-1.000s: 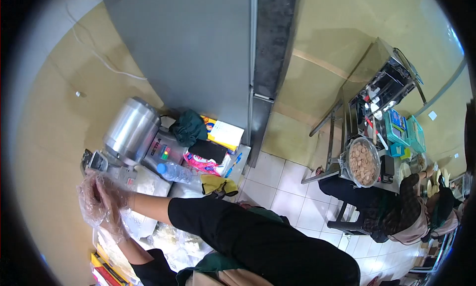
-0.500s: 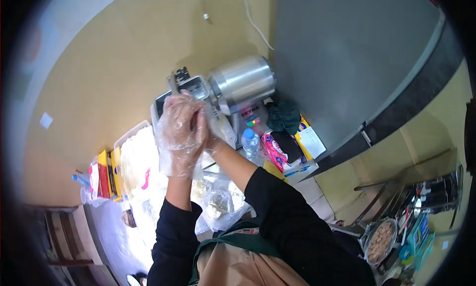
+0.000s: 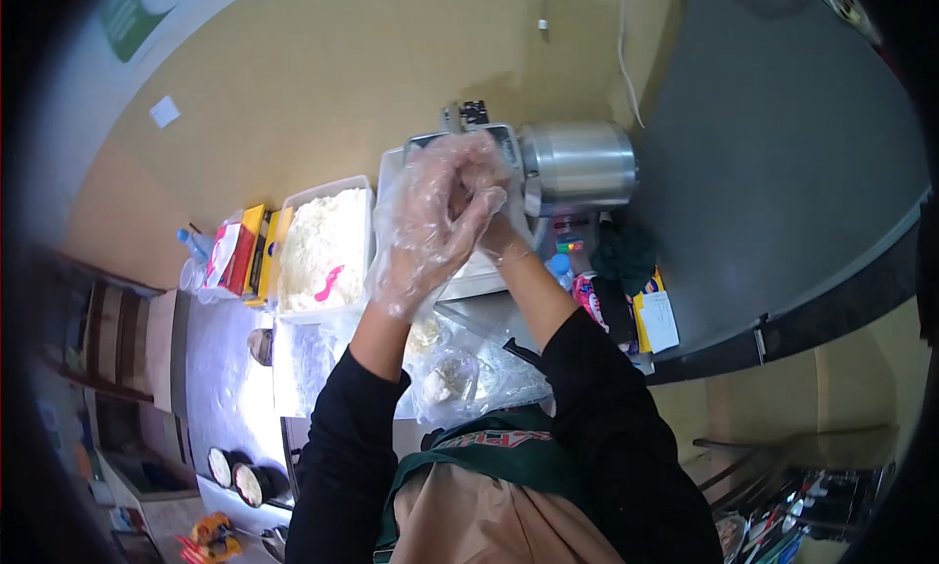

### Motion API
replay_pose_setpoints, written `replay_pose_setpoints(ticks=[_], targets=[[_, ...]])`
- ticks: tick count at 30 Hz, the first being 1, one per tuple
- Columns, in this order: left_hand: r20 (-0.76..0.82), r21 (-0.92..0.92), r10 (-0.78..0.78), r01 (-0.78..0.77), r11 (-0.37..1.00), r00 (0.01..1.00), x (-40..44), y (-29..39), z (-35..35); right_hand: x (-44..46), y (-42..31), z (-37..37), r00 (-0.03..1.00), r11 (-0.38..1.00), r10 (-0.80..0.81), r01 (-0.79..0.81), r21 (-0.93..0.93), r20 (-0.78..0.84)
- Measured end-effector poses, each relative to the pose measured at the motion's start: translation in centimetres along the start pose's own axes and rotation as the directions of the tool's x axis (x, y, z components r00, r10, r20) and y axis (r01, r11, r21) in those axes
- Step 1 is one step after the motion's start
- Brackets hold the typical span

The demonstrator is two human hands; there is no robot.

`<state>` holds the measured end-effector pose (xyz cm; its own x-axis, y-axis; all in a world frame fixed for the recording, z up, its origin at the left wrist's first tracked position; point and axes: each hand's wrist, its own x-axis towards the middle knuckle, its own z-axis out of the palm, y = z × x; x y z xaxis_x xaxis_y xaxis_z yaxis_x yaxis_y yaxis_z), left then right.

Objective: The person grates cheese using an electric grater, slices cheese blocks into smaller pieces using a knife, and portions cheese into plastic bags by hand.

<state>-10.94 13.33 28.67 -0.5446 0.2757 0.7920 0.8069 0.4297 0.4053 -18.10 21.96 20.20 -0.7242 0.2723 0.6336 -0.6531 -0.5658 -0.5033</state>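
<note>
My left hand (image 3: 425, 222) and my right hand (image 3: 492, 207) are cupped against each other, both in loose clear plastic gloves. Their fingers curl inward, and whatever may lie between the palms is hidden. Beneath and behind them stands a metal machine with a shiny steel cylinder (image 3: 582, 168), which they partly cover. Left of the hands sits a white tub (image 3: 369, 236) of crumbly white food (image 3: 318, 241) with a pink scoop-like tool (image 3: 330, 283) on it. Nearer my body, a clear plastic bag (image 3: 450, 378) holds some white stuff, with a black-handled knife (image 3: 528, 354) beside it.
Yellow and red boxes (image 3: 245, 256) stand at the left. Right of the machine are a blue-capped bottle (image 3: 560, 268), a dark cloth (image 3: 626, 251) and a pink packet (image 3: 587, 295). Two round black containers (image 3: 251, 484) with pale contents sit lower left. A grey panel (image 3: 773, 173) rises at right.
My view has turned, so the machine and tub appear further right and more of the left side shows. My hands stay cupped together, with a slightly wider gap between thumb and fingers.
</note>
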Motion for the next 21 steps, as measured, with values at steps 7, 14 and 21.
replay_pose_setpoints(ticks=[7, 14, 21], targets=[[-0.038, 0.295, -0.204, 0.206, 0.933, 0.978, -8.0, -0.7, -8.4, 4.0, -1.0, 0.2, 0.858, 0.46, -0.319, 0.511, -0.726, 0.403], [-0.194, 0.291, -0.594, 0.624, 0.725, 0.781, -24.3, -1.0, -10.2, 0.7, -1.0, -1.8, 0.866, 0.514, -0.206, 0.491, -0.703, 0.455], [-0.336, 0.22, -0.79, 0.858, 0.464, 0.513, -32.5, 2.6, -8.5, 3.0, -1.3, -2.8, 0.83, 0.57, -0.175, 0.524, -0.633, 0.529]])
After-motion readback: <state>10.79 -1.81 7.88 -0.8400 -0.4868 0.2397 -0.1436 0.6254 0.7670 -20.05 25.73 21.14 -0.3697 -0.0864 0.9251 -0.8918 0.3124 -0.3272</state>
